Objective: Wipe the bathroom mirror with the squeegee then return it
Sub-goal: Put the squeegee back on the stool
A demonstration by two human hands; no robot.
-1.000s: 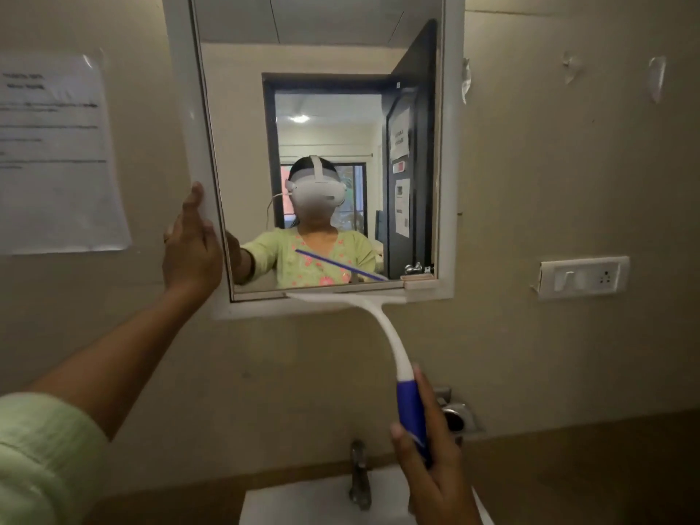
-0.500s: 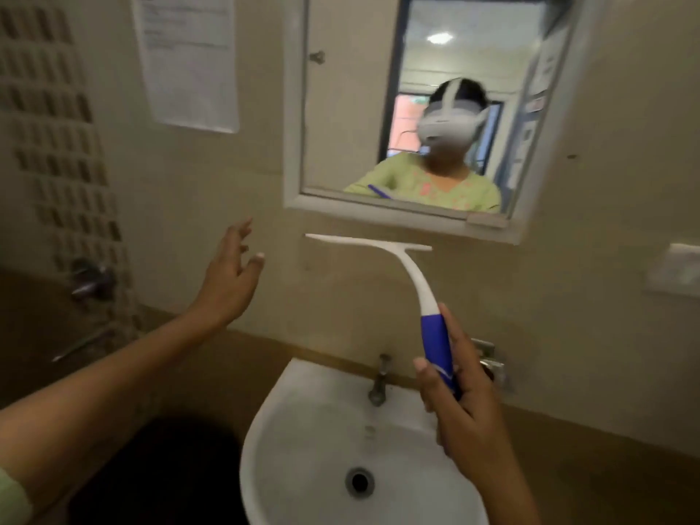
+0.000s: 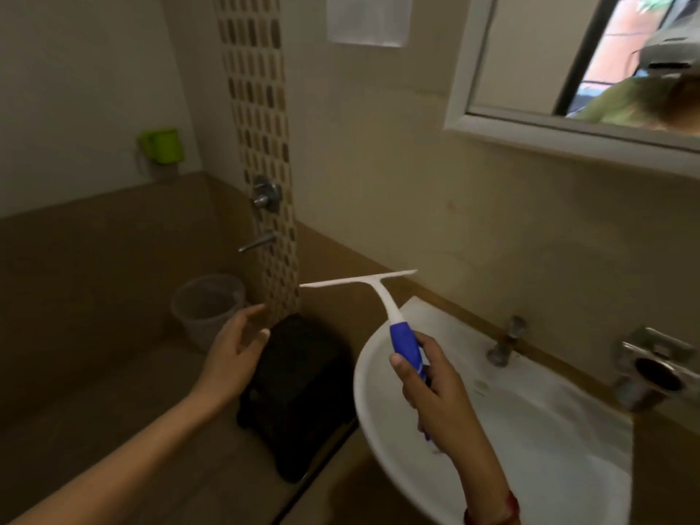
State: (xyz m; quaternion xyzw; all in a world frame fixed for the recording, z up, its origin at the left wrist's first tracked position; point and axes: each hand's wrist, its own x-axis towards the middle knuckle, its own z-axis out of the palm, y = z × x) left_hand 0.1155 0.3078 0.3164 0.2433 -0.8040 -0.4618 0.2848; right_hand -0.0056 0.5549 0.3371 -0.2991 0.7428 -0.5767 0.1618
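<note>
Mirror (image 3: 530, 62) cut off; right hand (image 3: 441, 395) grips squeegee (image 3: 392, 314).

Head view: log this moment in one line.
right hand: grips squeegee handle | left hand: open, empty | squeegee: blade up, away from mirror

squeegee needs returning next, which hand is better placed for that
Right, probably. The right hand grips the squeegee by its blue handle, blade raised and off the mirror. The left hand is open and empty, apart from it.

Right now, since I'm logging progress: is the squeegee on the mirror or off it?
Off it. The right hand holds the squeegee above the sink, blade up, well below the mirror.
</note>
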